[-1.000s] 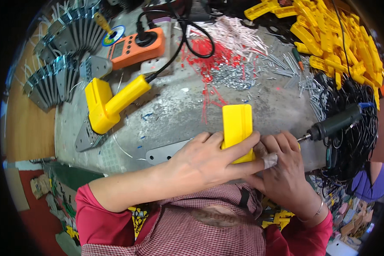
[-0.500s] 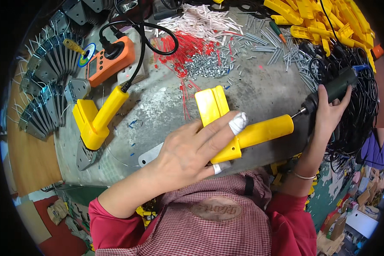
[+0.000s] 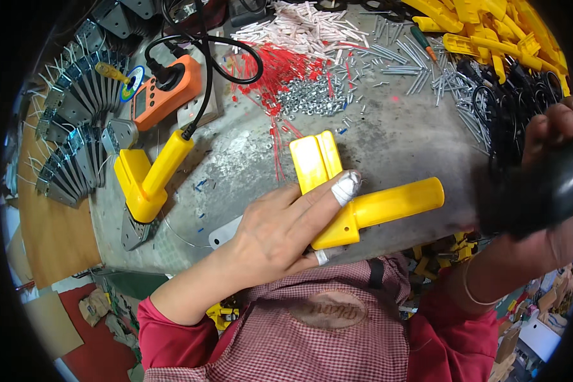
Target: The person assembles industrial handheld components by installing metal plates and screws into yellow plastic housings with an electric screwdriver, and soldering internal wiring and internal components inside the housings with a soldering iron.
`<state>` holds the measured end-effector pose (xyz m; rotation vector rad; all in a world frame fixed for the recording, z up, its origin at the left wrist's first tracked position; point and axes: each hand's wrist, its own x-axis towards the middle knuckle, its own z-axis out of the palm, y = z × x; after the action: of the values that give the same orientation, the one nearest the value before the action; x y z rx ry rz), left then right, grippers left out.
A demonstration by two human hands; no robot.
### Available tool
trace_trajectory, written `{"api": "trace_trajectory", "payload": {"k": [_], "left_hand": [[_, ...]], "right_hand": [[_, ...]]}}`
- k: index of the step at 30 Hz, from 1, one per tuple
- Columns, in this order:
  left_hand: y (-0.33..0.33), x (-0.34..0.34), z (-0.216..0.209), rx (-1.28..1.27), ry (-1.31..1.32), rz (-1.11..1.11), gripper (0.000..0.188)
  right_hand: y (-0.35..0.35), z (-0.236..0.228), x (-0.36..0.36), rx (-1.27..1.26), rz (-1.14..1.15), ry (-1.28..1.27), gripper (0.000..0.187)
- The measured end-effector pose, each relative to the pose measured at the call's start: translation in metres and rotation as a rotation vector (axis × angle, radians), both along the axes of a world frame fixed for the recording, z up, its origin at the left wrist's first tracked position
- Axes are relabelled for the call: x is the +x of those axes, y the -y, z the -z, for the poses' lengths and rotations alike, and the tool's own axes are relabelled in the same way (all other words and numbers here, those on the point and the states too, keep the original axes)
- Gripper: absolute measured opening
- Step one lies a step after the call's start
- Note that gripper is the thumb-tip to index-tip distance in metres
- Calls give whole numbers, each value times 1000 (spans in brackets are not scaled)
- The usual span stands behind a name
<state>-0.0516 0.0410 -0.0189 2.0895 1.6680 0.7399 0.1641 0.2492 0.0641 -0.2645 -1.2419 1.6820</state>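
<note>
My left hand (image 3: pixel 274 229) rests over a yellow plastic handle housing (image 3: pixel 401 200) and grips it, white tape round two of its fingertips. From beneath that hand a flat grey metal plate (image 3: pixel 225 232) with a hole sticks out; a thin wire lies by it. At the far right my right hand (image 3: pixel 554 127) is closed round a dark power screwdriver (image 3: pixel 535 184), raised close to the camera and blurred. The tool is apart from the housing, and its tip cannot be made out.
Left of my hand stands another yellow handle (image 3: pixel 148 184), its black cord near an orange meter (image 3: pixel 169 92). Stacked metal plates (image 3: pixel 76 105) line the left side. Nuts (image 3: pixel 312 95), red wires (image 3: pixel 280 63), white sleeves (image 3: pixel 312 28), long screws (image 3: pixel 420 70) and yellow housings (image 3: pixel 503 32) lie behind.
My right hand has pulled the power screwdriver away from the end of the yellow housing, to the right and up toward the camera. My left hand still grips the housing in nearly the same place.
</note>
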Motion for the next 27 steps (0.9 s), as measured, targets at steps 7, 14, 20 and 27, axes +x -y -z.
{"api": "trace_trajectory", "payload": {"k": [7,14,20,27], "left_hand": [[0,0,4,30,2,8,93],[-1,3,-5,-90,-32,-59,90],[0,5,10,100,15,-67,92],[-5,1,6,127,-3,-6,83]], "right_hand": [[-9,8,1,-152,-476,-144,86],[13,36,-6,-437,-29,-329,50],[25,57,-15,-526,25,-346,40],[26,66,-19,-589,-37,-389,39]]}}
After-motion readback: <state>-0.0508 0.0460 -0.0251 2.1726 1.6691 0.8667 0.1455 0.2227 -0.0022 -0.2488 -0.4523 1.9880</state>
